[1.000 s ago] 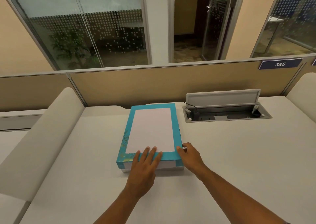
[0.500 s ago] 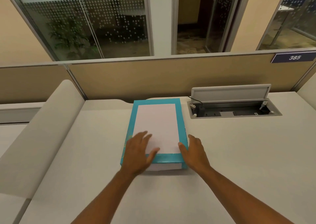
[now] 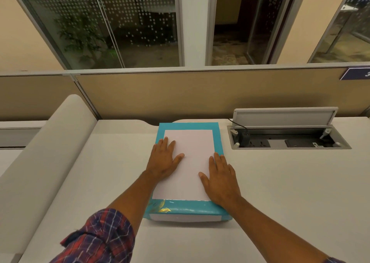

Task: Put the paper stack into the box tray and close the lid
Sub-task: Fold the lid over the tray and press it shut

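Pressing flat, open palms on the teal box lid (image 3: 188, 209), the left hand (image 3: 163, 159) and right hand (image 3: 221, 180) grip nothing. Lid rests on the white desk (image 3: 280, 182).

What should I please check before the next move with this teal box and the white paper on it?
1. Left hand flat on the white paper sheet: ok.
2. Right hand flat on the sheet's right side, reaching onto the teal rectangular cardboard box: ok.
3. Sheet square within the teal border: ok.
4. Box fully on the pale grey desk: ok.
5. Box clear of the open grey socket hatch to its right: ok, apart.
6. Whether the teal surface is a seated lid or the tray's rim: cannot tell.
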Tool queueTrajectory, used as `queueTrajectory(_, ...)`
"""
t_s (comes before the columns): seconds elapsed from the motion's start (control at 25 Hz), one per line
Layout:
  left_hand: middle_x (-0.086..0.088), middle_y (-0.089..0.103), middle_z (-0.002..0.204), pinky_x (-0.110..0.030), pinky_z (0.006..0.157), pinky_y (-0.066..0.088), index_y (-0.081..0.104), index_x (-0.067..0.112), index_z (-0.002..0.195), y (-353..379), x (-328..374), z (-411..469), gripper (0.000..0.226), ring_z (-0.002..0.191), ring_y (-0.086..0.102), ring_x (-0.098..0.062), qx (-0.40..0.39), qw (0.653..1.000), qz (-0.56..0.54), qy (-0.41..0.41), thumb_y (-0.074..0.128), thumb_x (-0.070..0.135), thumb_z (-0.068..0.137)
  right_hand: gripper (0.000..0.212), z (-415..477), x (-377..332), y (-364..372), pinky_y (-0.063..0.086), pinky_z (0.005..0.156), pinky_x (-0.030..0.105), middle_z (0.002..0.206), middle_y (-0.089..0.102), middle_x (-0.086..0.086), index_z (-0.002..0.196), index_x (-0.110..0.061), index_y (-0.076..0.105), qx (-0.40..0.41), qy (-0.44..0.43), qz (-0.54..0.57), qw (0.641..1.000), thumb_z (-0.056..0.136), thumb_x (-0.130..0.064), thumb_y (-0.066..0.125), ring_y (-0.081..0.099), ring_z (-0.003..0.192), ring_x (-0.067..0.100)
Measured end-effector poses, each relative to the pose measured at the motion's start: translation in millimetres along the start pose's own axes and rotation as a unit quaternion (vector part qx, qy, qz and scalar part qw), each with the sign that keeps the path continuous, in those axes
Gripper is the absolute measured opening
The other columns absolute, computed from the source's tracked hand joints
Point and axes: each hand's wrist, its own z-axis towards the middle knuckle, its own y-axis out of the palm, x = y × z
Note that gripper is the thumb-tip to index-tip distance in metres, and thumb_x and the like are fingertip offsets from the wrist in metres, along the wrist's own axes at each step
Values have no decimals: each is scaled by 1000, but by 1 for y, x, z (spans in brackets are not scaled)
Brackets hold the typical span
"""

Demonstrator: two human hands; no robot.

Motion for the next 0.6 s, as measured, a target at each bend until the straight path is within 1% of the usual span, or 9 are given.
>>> queueTrajectory(0.2,-11,12,178,-49,134,11,25,20,166,10,-4,0,76,164,11,-34,36,999,4,7,32,65,105,87,0,2,10,2,125,40,178,-1,4,166,-19,6,3,-6,6,1000,98,-72,15,2,164,29)
queueTrajectory(0.32,-11,15,178,-49,134,11,28,21,165,14,-5,1,75,164,13,-34,41,999,1,5,34,65,105,90,0,3,13,2,125,40,178,-2,4,167,-19,5,-4,-8,6,1000,96,-74,12,1,164,29)
queueTrajectory(0.48,-10,15,178,-50,134,11,28,21,164,20,-4,2,78,164,13,-34,47,999,1,1,33,68,102,87,0,5,18,-2,124,39,178,1,5,167,-17,9,-4,-10,8,1000,100,-71,18,2,164,29)
queueTrajectory(0.56,-9,12,178,-49,134,9,25,21,165,22,-6,3,80,165,10,-33,45,999,2,3,30,70,102,86,-1,6,20,1,126,41,177,5,6,167,-17,13,-14,-6,-5,1000,100,-71,17,5,163,30)
queueTrajectory(0.6,-9,9,179,-49,135,7,23,22,166,22,-7,4,80,165,8,-32,40,999,1,6,29,70,102,85,0,6,19,8,128,45,177,12,7,165,-17,19,-12,-7,-17,1000,100,-70,19,11,163,31)
